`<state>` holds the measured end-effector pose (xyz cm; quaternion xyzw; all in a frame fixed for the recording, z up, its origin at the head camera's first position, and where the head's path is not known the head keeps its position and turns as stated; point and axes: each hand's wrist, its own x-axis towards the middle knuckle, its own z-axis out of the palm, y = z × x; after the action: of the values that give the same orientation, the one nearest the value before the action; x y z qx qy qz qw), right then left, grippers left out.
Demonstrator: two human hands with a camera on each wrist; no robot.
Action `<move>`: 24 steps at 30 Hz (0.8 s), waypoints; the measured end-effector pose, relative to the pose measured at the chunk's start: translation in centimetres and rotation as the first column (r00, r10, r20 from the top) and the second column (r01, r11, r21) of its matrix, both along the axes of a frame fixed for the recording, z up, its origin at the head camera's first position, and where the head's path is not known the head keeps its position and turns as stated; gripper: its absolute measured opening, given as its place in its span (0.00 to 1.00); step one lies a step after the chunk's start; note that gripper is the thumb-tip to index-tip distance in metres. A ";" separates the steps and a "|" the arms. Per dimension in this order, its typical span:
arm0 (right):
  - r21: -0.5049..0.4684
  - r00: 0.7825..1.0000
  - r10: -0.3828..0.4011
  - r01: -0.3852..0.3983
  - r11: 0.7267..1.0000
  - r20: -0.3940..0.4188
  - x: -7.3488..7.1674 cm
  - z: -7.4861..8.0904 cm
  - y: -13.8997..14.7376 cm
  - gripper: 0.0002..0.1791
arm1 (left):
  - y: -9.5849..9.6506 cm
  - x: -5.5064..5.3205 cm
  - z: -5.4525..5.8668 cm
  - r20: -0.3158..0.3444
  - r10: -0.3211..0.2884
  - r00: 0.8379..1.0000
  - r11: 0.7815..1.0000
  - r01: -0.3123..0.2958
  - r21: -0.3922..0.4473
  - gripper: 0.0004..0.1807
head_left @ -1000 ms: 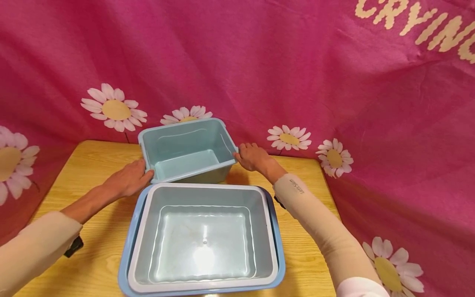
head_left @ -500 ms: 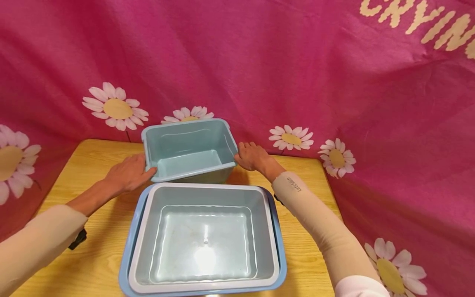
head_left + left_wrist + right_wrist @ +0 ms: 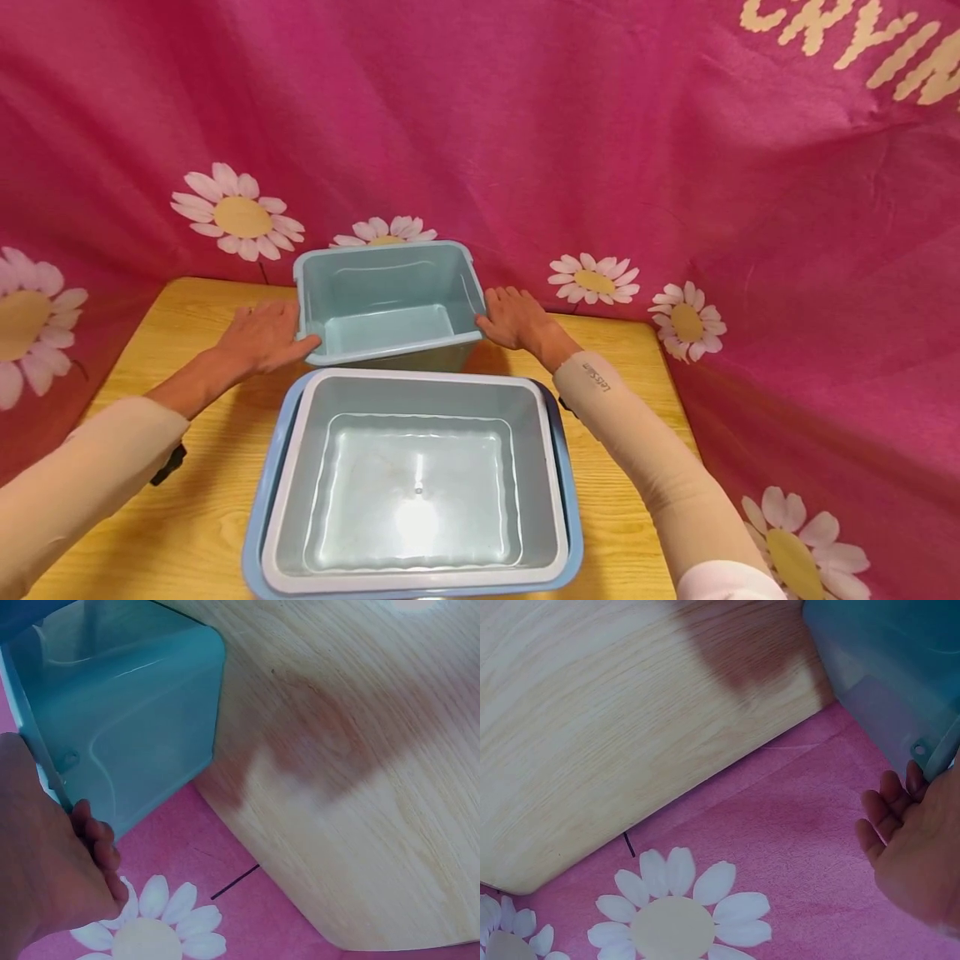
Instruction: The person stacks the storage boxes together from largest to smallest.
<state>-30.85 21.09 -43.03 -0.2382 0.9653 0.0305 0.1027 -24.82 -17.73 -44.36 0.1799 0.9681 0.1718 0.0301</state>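
A teal-blue plastic storage bin (image 3: pixel 390 348) stands upright at the back of the wooden table, its open top facing me. My left hand (image 3: pixel 262 337) holds its left end, thumb over the rim and fingers along the outside. In the left wrist view, the fingertips (image 3: pixel 105 851) curl beside the rim. On the opposite end, my right hand (image 3: pixel 516 318) grips the near right corner with the thumb at the rim. Its bent fingers (image 3: pixel 885 817) reach under the rim in the right wrist view, where the thumb is hidden.
In front stands a large grey tub (image 3: pixel 300 479) nested inside a blue tub (image 3: pixel 573 542). The far bin's near side sits close behind them. A pink cloth with daisies (image 3: pixel 480 125) hangs behind the wooden table (image 3: pixel 622 467).
The far bin has turned slightly and shifted a little to the right, its left end moving away from me. Both hands have stayed on it; the left hand has moved slightly forward.
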 end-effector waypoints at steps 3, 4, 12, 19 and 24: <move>0.007 1.000 0.016 -0.016 1.000 -0.006 -0.1 -0.1 0.0 0.19 | 0.0 0.0 0.0 -0.010 0.003 1.000 1.000 -0.003 -0.028 0.29; 0.007 1.000 0.020 -0.020 1.000 -0.006 -0.1 -0.1 0.0 0.19 | -0.1 0.0 0.0 -0.010 0.000 1.000 0.999 0.000 -0.038 0.28; -0.021 0.999 0.041 -0.040 0.999 0.026 -0.4 -0.2 0.2 0.20 | -0.3 -0.4 -0.1 -0.021 -0.018 1.000 0.998 0.016 -0.066 0.32; -0.026 0.998 0.052 -0.051 0.998 0.028 -0.5 -0.2 0.3 0.22 | -0.5 -0.6 -0.2 -0.034 -0.026 0.999 0.998 0.024 -0.066 0.37; -0.023 0.999 0.046 -0.045 0.999 0.026 -0.5 -0.5 0.4 0.25 | -0.5 -0.8 -0.2 -0.053 -0.030 0.998 0.996 0.026 -0.081 0.35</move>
<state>-31.35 21.49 -43.49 -0.2615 0.9584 0.0189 0.1123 -25.59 -18.24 -44.59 0.1967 0.9721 0.1271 0.0135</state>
